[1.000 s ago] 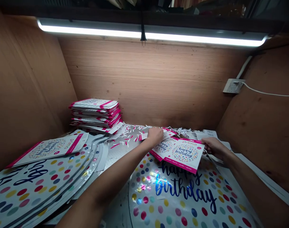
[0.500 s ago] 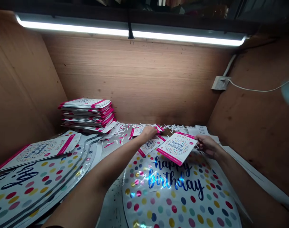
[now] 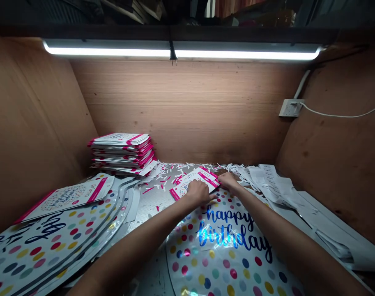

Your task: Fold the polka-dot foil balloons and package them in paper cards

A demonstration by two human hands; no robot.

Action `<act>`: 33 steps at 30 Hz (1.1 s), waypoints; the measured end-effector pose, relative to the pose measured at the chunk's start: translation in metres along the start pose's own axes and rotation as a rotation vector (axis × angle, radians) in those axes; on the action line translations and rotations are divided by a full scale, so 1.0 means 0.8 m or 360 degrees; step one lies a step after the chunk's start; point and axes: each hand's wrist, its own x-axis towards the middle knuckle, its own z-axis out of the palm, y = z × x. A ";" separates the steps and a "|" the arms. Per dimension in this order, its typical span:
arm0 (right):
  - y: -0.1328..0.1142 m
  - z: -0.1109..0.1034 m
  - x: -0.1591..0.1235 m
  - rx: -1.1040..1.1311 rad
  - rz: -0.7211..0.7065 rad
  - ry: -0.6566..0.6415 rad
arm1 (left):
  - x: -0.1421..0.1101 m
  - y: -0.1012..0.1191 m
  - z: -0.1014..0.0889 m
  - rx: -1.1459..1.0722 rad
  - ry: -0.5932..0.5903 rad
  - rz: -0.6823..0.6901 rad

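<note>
Several white and pink printed "happy birthday" cards lie together, slightly fanned, at the far side of the work surface. My left hand is closed over their near edge, its thumb pointing right. At their right corner, my right hand pinches the edge; its fingertips are partly hidden. Beneath both wrists spreads a large round balloon, flat and shiny, with coloured dots and blue "happy birthday" lettering. My right forearm covers part of that lettering.
A tall stack of the same cards stands at back left. More flat dotted balloons lie at left, topped by a single card. Paper shreds litter the back; white papers lie right. A socket with a cable is on the right wall.
My right hand has brought its card left and back onto the other cards. My left hand has shifted slightly nearer, to the cards' near edge. The view has shifted a little.
</note>
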 end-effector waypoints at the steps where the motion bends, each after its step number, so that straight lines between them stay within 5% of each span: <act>1: -0.005 0.002 0.004 -0.0006 0.0025 -0.0017 | -0.004 -0.003 0.008 -0.0010 0.0023 -0.0032; 6: -0.027 0.016 0.010 -0.0079 0.0179 -0.0204 | -0.016 -0.035 0.031 -0.0059 0.0148 -0.0061; 11: -0.039 0.064 0.000 -0.0225 0.0146 -0.0366 | -0.011 -0.084 0.048 -0.0072 0.0172 -0.0019; 15: -0.043 0.104 -0.015 -0.0354 -0.0049 -0.0423 | 0.008 -0.145 0.053 -0.0091 0.0075 -0.0022; 19: -0.044 0.112 -0.047 -0.0531 -0.0427 -0.0358 | 0.026 -0.211 0.053 -0.0118 -0.0004 -0.0063; 22: -0.026 0.084 -0.100 -0.0689 -0.0704 -0.0418 | 0.034 -0.236 0.059 -0.0172 -0.0041 -0.0104; 25: 0.019 0.027 -0.176 -0.0889 -0.0794 -0.0698 | 0.042 -0.230 0.064 -0.0244 -0.0021 -0.0183; 27: 0.057 -0.017 -0.229 -0.1236 -0.0866 -0.0996 | 0.046 -0.214 0.060 -0.0309 -0.0001 -0.0236; 30: 0.111 -0.066 -0.286 -0.1522 -0.0682 -0.0969 | 0.038 -0.178 0.039 -0.0428 0.0071 -0.0173; 33: 0.139 -0.080 -0.299 -0.1588 -0.0747 -0.0837 | -0.003 -0.126 0.008 -0.0573 0.0111 0.0091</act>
